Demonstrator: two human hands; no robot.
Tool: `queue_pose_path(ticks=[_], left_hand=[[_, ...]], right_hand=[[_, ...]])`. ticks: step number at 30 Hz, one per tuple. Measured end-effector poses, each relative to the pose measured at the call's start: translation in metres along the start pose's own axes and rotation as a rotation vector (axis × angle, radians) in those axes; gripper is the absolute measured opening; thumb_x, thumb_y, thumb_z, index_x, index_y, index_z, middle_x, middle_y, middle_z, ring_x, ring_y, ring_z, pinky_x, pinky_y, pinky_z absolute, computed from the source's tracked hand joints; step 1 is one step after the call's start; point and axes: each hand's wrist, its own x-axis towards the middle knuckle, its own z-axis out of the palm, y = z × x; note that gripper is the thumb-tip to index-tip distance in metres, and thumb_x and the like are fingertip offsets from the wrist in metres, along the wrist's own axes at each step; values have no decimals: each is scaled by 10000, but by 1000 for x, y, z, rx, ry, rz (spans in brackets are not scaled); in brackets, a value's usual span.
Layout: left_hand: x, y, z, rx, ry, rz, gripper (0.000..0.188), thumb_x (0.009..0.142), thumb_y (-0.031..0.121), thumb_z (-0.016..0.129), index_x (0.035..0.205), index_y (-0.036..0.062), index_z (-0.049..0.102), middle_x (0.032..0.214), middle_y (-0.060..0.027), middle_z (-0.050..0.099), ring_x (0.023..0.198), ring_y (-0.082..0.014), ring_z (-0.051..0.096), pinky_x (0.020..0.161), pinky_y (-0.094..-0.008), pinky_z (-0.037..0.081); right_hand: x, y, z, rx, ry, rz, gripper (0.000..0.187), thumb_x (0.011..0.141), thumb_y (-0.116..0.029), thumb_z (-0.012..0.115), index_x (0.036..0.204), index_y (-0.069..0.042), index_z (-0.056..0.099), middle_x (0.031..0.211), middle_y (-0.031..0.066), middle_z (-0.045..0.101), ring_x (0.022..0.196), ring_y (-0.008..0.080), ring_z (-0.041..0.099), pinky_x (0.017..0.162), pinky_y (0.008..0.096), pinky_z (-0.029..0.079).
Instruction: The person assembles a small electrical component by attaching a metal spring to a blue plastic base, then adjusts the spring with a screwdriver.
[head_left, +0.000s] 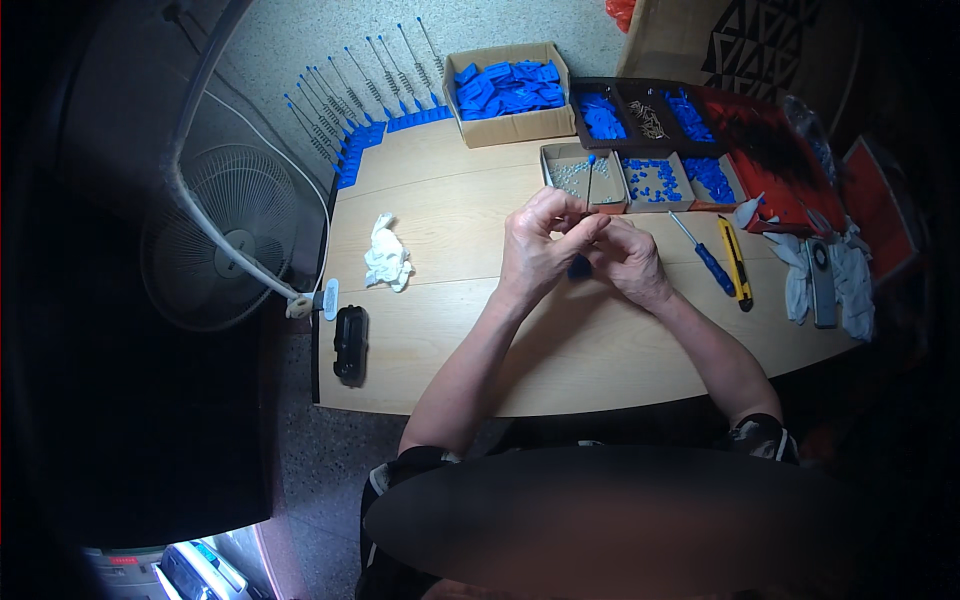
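Note:
My left hand [540, 240] and my right hand [637, 262] meet above the middle of the table, fingers closed and thumbs close together. A thin metal rod [590, 182] with a round blue tip stands up out of the left hand's fingers. Below the fingers shows a dark blue piece [579, 267]; whether it joins the rod is hidden. What the right fingertips pinch is also covered. Just behind the hands stand small trays of clear beads [573, 172], blue beads [655, 183] and small blue parts [711, 180].
Finished-looking rods with springs [345, 90] stand in blue holders [360, 150] at the back left. A cardboard box [500, 130] holds blue pieces. Right of my hands lie a screwdriver [712, 266], a yellow cutter [735, 262] and gloves [855, 285]. Crumpled white tissue [387, 255] and a black case [350, 345] lie left.

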Motion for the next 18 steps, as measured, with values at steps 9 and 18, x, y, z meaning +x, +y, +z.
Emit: queue_pose_path(ticks=[9,18], left_hand=[[-1,-4,0,-35,0,34,144,893,85,821,931,-4,714,944,-39,657,838,-95,655,747,-272,606],[-2,-2,-1,-13,-3,-6,145,892,92,825,925,-1,720,932,-23,643,830,-78,633,728,-256,586]], right_hand=[[-1,4,2,8,0,-14,210,865,21,714,1067,-37,703,1022,89,712,1011,236,681,930,364,512],[-1,-2,2,-7,7,-12,201,863,9,718,1057,-41,705,1029,86,719,1008,239,686,949,373,501]])
